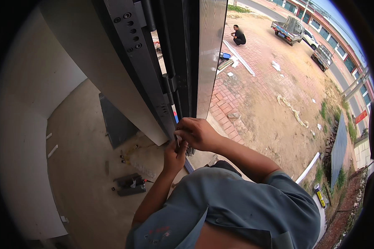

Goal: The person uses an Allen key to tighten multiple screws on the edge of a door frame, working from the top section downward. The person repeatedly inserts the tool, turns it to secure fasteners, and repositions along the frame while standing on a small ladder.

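Note:
A tall dark metal door frame [143, 62] with screw holes and a hinge [170, 83] runs down the middle, beside a grey wood-grain door panel [210, 54]. Both my hands meet at the frame's lower part. My right hand [197, 133] is closed, its fingers pinching something small against the frame edge. My left hand [174, 155] is just below it, fingers curled up against the same spot. What they hold is too small to make out.
Several tools and a dark case [131, 184] lie on the concrete floor, with a dark panel [116, 122] leaning nearby. Outside on the brick paving [224, 103], a person [238, 35] crouches by white strips [239, 58]. Vehicles [289, 29] stand far right.

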Motion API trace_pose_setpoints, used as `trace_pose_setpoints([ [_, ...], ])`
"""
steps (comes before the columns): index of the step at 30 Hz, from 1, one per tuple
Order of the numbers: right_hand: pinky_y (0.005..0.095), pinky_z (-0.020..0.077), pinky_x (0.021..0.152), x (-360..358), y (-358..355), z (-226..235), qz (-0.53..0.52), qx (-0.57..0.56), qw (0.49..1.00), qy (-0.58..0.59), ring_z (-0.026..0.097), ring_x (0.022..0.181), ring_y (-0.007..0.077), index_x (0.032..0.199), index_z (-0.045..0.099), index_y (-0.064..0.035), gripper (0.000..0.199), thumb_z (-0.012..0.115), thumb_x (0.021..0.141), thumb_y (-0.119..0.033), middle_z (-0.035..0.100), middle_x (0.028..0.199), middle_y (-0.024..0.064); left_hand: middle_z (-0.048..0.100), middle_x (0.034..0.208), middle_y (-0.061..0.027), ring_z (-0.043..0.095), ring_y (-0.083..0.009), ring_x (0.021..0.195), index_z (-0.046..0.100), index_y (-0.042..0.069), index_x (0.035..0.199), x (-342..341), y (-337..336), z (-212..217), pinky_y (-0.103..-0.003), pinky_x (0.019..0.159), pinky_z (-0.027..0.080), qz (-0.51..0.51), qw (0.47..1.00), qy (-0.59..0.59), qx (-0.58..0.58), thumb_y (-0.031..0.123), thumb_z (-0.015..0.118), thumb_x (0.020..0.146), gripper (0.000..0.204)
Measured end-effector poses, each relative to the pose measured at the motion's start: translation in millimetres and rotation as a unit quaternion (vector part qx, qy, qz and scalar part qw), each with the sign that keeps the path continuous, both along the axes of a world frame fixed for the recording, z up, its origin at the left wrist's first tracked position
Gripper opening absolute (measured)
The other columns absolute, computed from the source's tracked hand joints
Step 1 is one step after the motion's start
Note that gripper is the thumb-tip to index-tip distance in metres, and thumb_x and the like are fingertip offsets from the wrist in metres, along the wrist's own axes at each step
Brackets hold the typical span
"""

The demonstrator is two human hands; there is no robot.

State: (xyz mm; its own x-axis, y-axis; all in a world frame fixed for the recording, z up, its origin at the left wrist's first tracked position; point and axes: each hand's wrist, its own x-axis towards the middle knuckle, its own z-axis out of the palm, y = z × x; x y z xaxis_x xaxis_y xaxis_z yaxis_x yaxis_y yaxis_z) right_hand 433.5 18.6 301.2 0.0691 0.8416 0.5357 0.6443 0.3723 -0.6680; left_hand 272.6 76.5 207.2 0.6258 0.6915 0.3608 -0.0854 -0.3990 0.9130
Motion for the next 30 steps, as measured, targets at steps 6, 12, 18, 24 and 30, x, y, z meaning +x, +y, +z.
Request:
trace_pose_setpoints([
  [6, 0.0346, 0.0534, 0.074, 11.0, -10.6, 25.1, -0.062, 0.019, 0.998, 0.014, 0.069, 0.086, 0.024, 0.124, 0.066, 0.0, 0.034, 0.074, 0.093, -0.011, 0.067, 0.095, 0.0123, 0.059, 0.077, 0.0045, 0.046, -0.0017, 0.062, 0.071, 0.003, 0.104, 24.1, 32.6, 32.7, -0.022, 0.054, 0.033, -0.041, 0.988, -0.079, -0.122, 0.025, 0.067, 0.104, 0.022],
  [12, 0.0342, 0.053, 0.076, 24.2, -17.1, 45.7, -0.127, 0.093, 0.987, -0.024, 0.066, 0.094, 0.0251, 0.129, 0.066, -0.0021, 0.043, 0.077, 0.088, -0.007, 0.07, 0.106, 0.0112, 0.053, 0.074, 0.0059, 0.033, -0.0014, 0.056, 0.073, 0.003, 0.105, 61.5, 50.4, 129.2, -0.021, 0.05, 0.024, -0.104, 0.949, -0.154, -0.254, 0.031, 0.068, 0.103, 0.028],
  [18, 0.0391, 0.0554, 0.079, 46.4, -8.1, 78.5, -0.173, 0.23, 0.939, -0.187, 0.066, 0.093, 0.0295, 0.112, 0.073, -0.0069, 0.032, 0.083, 0.082, -0.01, 0.07, 0.103, 0.0098, 0.05, 0.073, 0.0074, 0.027, 0.0004, 0.054, 0.073, 0.004, 0.109, 74.7, 66.9, 174.5, -0.02, 0.048, 0.022, -0.138, 0.912, -0.209, -0.326, 0.036, 0.065, 0.104, 0.034],
  [24, 0.0375, 0.0551, 0.066, 64.1, -3.9, 110.4, -0.176, 0.278, 0.891, -0.314, 0.068, 0.078, 0.0262, 0.106, 0.071, -0.0073, 0.024, 0.079, 0.083, -0.014, 0.067, 0.09, 0.0068, 0.044, 0.073, 0.0081, 0.025, -0.0025, 0.055, 0.069, 0.007, 0.121, 91.8, 78.2, 196.5, -0.022, 0.05, 0.021, -0.18, 0.909, -0.193, -0.321, 0.041, 0.059, 0.107, 0.038],
  [30, 0.0371, 0.0535, 0.064, 66.2, 14.3, 118.8, -0.18, 0.283, 0.882, -0.33, 0.066, 0.075, 0.0254, 0.114, 0.067, -0.006, 0.031, 0.073, 0.084, -0.013, 0.062, 0.085, 0.0056, 0.042, 0.071, 0.0085, 0.024, -0.0029, 0.054, 0.068, 0.006, 0.125, 98.0, 85.7, 213.5, -0.022, 0.05, 0.02, -0.16, 0.912, -0.206, -0.316, 0.042, 0.055, 0.108, 0.042],
])
